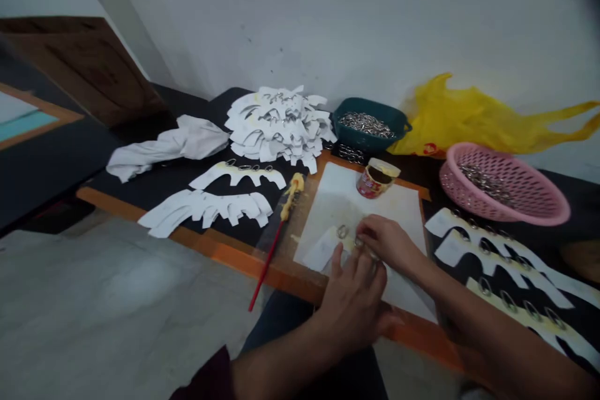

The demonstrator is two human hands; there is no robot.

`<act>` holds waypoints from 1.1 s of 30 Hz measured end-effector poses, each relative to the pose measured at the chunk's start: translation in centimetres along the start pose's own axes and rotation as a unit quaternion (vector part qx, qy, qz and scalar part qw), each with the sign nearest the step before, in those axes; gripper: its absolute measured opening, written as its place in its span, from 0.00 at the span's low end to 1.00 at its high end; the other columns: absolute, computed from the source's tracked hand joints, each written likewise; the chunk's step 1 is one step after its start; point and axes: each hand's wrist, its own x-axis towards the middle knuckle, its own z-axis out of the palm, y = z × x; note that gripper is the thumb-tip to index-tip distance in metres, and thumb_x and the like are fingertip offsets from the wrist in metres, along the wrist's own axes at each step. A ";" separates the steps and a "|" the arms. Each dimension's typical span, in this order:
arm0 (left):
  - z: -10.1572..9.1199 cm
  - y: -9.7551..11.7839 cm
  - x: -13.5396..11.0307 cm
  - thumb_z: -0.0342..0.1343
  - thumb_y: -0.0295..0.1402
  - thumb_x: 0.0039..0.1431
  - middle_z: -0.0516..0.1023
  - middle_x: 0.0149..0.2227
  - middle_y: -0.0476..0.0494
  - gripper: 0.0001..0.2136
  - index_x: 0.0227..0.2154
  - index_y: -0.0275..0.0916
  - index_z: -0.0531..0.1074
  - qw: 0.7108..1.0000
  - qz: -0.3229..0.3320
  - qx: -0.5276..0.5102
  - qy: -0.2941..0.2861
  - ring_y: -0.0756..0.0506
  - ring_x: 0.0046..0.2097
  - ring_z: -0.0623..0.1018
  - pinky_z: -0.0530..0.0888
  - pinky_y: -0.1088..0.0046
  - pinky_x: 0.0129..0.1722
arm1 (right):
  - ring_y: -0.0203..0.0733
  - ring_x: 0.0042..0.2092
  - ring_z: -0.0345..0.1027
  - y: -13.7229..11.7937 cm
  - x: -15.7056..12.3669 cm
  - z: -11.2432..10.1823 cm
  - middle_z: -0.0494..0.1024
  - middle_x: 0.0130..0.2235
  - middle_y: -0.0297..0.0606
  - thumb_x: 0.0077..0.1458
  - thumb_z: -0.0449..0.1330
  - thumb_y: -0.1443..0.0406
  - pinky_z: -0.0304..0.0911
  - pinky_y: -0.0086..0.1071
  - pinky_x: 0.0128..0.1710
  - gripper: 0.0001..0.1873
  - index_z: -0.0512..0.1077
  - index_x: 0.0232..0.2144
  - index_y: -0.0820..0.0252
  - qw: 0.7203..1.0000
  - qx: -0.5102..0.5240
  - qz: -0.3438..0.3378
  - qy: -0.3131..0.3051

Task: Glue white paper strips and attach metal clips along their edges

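White cutout (320, 250) partly hidden; left hand (352, 303) spread over it; right hand (390, 242) pinching ring (358, 242)

A thin white cut-out piece (321, 251) lies on the white sheet (344, 197), its left end in plain view and much of the rest hidden beneath the left hand (355, 287). Its upper edge looks yellowish. One silvery metal ring (342, 232) sits there, apart from the fingers; a second ring (359, 242), partly covered, is at the right hand's (387, 242) fingertips.
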 end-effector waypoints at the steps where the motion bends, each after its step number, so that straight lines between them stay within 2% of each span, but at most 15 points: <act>1: 0.1 0.0 -0.4 0.43 0.58 0.54 0.66 0.52 0.35 0.32 0.51 0.36 0.63 1.000 0.000 -0.004 0.013 0.37 0.60 0.60 0.50 0.48 0.60 | 0.39 0.34 0.65 -0.2 -0.1 0.0 0.73 0.29 0.37 0.50 0.54 0.73 0.58 0.30 0.36 0.07 0.71 0.26 0.62 1.000 -0.012 -0.005 0.003; 4: 0.1 -0.1 -1.5 0.46 0.54 0.56 0.67 0.51 0.35 0.28 0.50 0.37 0.65 0.997 -0.007 -0.013 0.076 0.35 0.60 0.59 0.49 0.45 0.59 | 0.41 0.36 0.66 -0.9 -0.6 0.2 0.73 0.30 0.40 0.53 0.52 0.73 0.59 0.31 0.39 0.10 0.72 0.26 0.63 0.998 -0.062 -0.021 0.005; 6: 0.0 -0.6 -2.0 0.51 0.48 0.56 0.67 0.49 0.35 0.23 0.49 0.37 0.66 0.992 -0.025 -0.021 0.118 0.35 0.58 0.61 0.52 0.45 0.58 | 0.41 0.37 0.66 -1.1 -0.9 0.2 0.73 0.30 0.41 0.54 0.51 0.74 0.59 0.31 0.39 0.12 0.73 0.26 0.63 0.995 -0.097 -0.036 -0.003; 9: -0.2 -1.8 -2.5 0.54 0.38 0.55 0.66 0.45 0.36 0.18 0.47 0.36 0.67 0.985 -0.050 -0.028 0.162 0.36 0.52 0.65 0.60 0.48 0.54 | 0.41 0.39 0.67 -1.5 -0.7 -0.4 0.74 0.34 0.42 0.55 0.49 0.75 0.59 0.30 0.41 0.14 0.74 0.33 0.63 0.992 -0.120 -0.039 0.013; 11: -0.4 -2.4 -2.6 0.54 0.37 0.55 0.65 0.44 0.36 0.17 0.46 0.35 0.68 0.980 -0.058 -0.029 0.186 0.37 0.49 0.66 0.64 0.50 0.50 | 0.40 0.41 0.67 -2.0 0.1 -1.2 0.74 0.37 0.43 0.56 0.47 0.75 0.60 0.29 0.42 0.16 0.74 0.38 0.62 0.991 -0.128 -0.024 0.044; 13: -0.4 -2.8 -2.7 0.54 0.37 0.55 0.64 0.43 0.35 0.17 0.46 0.34 0.68 0.977 -0.063 -0.031 0.201 0.38 0.47 0.66 0.66 0.51 0.48 | 0.39 0.42 0.68 -3.0 1.8 -1.9 0.74 0.40 0.43 0.59 0.47 0.73 0.60 0.28 0.43 0.16 0.72 0.41 0.62 0.987 -0.153 -0.007 0.054; 16: -0.1 -2.9 -2.8 0.54 0.35 0.55 0.64 0.43 0.35 0.16 0.45 0.33 0.68 0.972 -0.065 -0.038 0.223 0.38 0.47 0.66 0.66 0.52 0.47 | 0.40 0.43 0.69 -5.0 6.0 -2.2 0.74 0.41 0.45 0.60 0.48 0.72 0.60 0.29 0.43 0.15 0.72 0.42 0.63 0.972 -0.233 0.032 0.023; 19: 0.2 -2.8 -3.1 0.54 0.34 0.54 0.64 0.43 0.36 0.15 0.44 0.34 0.69 0.968 -0.061 -0.047 0.238 0.38 0.47 0.66 0.65 0.53 0.49 | 0.47 0.46 0.68 -6.3 10.9 -1.5 0.73 0.43 0.55 0.57 0.47 0.76 0.61 0.33 0.43 0.16 0.72 0.43 0.70 0.955 -0.286 0.073 0.017; 23: 0.4 -3.0 -3.3 0.54 0.33 0.53 0.67 0.42 0.38 0.13 0.42 0.36 0.69 0.966 -0.057 -0.054 0.247 0.39 0.47 0.67 0.65 0.55 0.49 | 0.56 0.49 0.66 -5.8 16.0 -0.4 0.70 0.46 0.69 0.56 0.43 0.78 0.62 0.40 0.42 0.20 0.70 0.45 0.82 0.937 -0.317 0.142 0.041; 25: 0.5 -3.1 -3.3 0.54 0.32 0.52 0.68 0.41 0.38 0.13 0.41 0.36 0.70 0.963 -0.055 -0.059 0.258 0.40 0.46 0.68 0.65 0.56 0.49 | 0.59 0.48 0.67 -5.0 17.6 -0.3 0.70 0.45 0.73 0.55 0.44 0.79 0.63 0.42 0.41 0.19 0.70 0.44 0.85 0.929 -0.327 0.167 0.043; 28: 0.8 -3.3 -3.2 0.55 0.33 0.52 0.69 0.40 0.39 0.11 0.39 0.37 0.70 0.956 -0.052 -0.071 0.279 0.40 0.45 0.69 0.66 0.57 0.48 | 0.60 0.48 0.67 -4.0 18.7 -0.3 0.70 0.44 0.73 0.54 0.46 0.79 0.63 0.43 0.41 0.18 0.72 0.42 0.85 0.925 -0.334 0.178 0.042; 31: 0.9 -3.3 -3.2 0.55 0.34 0.53 0.70 0.40 0.40 0.09 0.37 0.38 0.71 0.957 -0.056 -0.083 0.272 0.41 0.46 0.70 0.66 0.57 0.49 | 0.60 0.49 0.67 -3.6 19.0 -0.3 0.69 0.45 0.72 0.56 0.47 0.78 0.64 0.43 0.41 0.17 0.72 0.42 0.83 0.921 -0.338 0.186 0.043; 33: 0.7 -3.3 -3.2 0.55 0.33 0.54 0.71 0.41 0.40 0.10 0.38 0.38 0.71 0.960 -0.059 -0.087 0.259 0.41 0.47 0.70 0.65 0.57 0.50 | 0.57 0.49 0.67 -3.4 19.0 -0.3 0.70 0.46 0.66 0.58 0.50 0.74 0.64 0.42 0.42 0.15 0.71 0.43 0.81 0.918 -0.338 0.203 0.044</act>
